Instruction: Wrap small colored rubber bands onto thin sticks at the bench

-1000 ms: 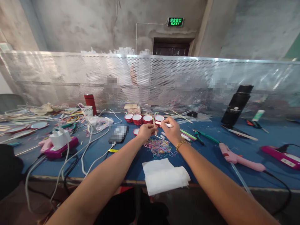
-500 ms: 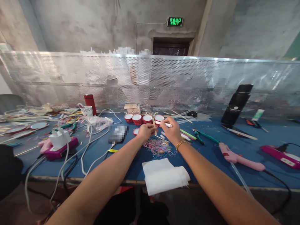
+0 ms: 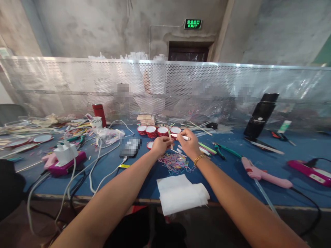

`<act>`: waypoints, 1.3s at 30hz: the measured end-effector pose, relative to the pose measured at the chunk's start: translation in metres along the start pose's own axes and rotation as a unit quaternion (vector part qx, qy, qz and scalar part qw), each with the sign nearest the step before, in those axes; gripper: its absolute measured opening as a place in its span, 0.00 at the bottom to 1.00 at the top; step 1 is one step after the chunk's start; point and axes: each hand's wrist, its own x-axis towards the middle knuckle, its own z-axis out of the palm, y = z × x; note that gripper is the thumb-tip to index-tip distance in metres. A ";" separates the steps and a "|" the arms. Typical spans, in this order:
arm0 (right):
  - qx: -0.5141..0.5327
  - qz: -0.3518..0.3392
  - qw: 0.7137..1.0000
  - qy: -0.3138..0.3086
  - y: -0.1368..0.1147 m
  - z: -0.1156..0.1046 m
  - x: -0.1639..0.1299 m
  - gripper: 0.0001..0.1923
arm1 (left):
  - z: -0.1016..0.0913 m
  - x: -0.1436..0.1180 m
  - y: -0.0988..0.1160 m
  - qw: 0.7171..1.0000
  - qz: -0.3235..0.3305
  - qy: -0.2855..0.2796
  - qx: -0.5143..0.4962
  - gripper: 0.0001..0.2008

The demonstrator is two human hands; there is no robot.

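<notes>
My left hand (image 3: 161, 145) is closed on a flat wooden craft stick (image 3: 170, 135), greenish at its upper end, held upright. My right hand (image 3: 191, 143) grips a white marker pen (image 3: 184, 137), its tip pointing left at the stick and seeming to touch it. Just behind the hands stands a row of small red drum-like cups with white tops (image 3: 162, 130); one more is partly hidden by my left hand. Below the hands lies a pile of coloured rubber bands (image 3: 173, 162). Several markers (image 3: 207, 148) lie to the right of my right hand.
White cloth (image 3: 182, 194) hangs over the front edge. Green-handled pliers (image 3: 219, 151) and a pink glue gun (image 3: 266, 177) lie at right, near a black flask (image 3: 261, 116). Cables trail from a purple power strip (image 3: 67, 164) at left. A perforated metal screen (image 3: 181, 89) stands behind.
</notes>
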 end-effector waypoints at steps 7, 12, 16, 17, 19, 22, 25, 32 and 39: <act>0.009 0.004 1.000 0.001 -0.002 0.000 0.000 0.11 | 0.000 -0.001 0.002 1.000 -0.004 -0.002 -0.018 0.08; 0.010 0.006 1.000 -0.004 0.000 0.001 0.000 0.11 | 0.000 0.000 0.000 1.000 0.001 -0.008 -0.010 0.12; 0.009 0.012 1.000 0.015 0.000 -0.001 0.001 0.11 | -0.002 0.002 -0.002 1.000 0.007 0.000 -0.004 0.14; 0.012 0.012 1.000 0.016 0.000 -0.001 0.001 0.11 | -0.003 0.003 -0.002 1.000 0.008 0.000 -0.004 0.14; 0.018 0.010 1.000 0.010 -0.001 0.000 0.000 0.11 | -0.003 0.003 -0.004 1.000 0.009 -0.002 -0.004 0.15; 0.018 0.005 1.000 -0.004 -0.001 0.001 0.000 0.12 | -0.002 0.005 -0.005 1.000 0.008 -0.008 -0.006 0.15; 0.013 0.006 1.000 -0.001 0.000 0.001 0.000 0.11 | -0.002 0.006 -0.006 1.000 0.008 -0.005 -0.004 0.14; 0.021 0.018 1.000 0.012 0.001 0.000 0.000 0.11 | -0.003 0.006 -0.005 1.000 0.005 -0.003 -0.008 0.11; 0.011 0.015 1.000 0.009 0.003 0.000 0.001 0.11 | -0.002 0.006 -0.004 1.000 -0.006 0.003 -0.004 0.11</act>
